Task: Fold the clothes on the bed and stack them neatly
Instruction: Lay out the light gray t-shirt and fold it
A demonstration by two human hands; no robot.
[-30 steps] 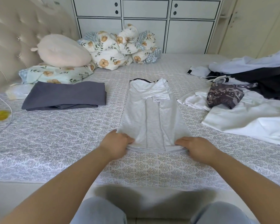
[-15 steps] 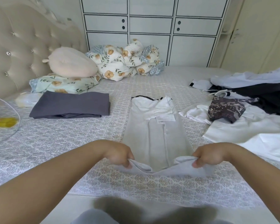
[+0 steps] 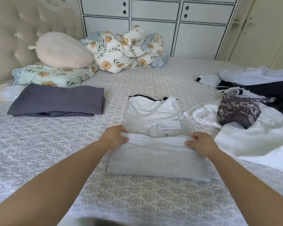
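- Change from the earlier frame: the hem of the grey garment [image 3: 155,154], then lifted just off the bed near its front edge, now lies carried up over the garment's middle, doubling the lower half onto the upper.
- Left hand [image 3: 115,136]: grip closed on the hem's left corner, thumb on top, fingers tucked under the cloth.
- Right hand [image 3: 201,143]: grip closed on the hem's right corner, pinching the stitched edge.
- Garment location: centre of the bed [image 3: 137,201], between both hands; soft grey knit, black trim at the far neckline, a sleeve folded inward.
- Folded dark grey cloth [image 3: 55,101]: flat rectangle, to the left, well apart.
- Unfolded clothes [image 3: 252,111]: loose heap to the right, white, dark and patterned fabrics.
- Bed cover: pale quilted textile with a repeating medallion print.
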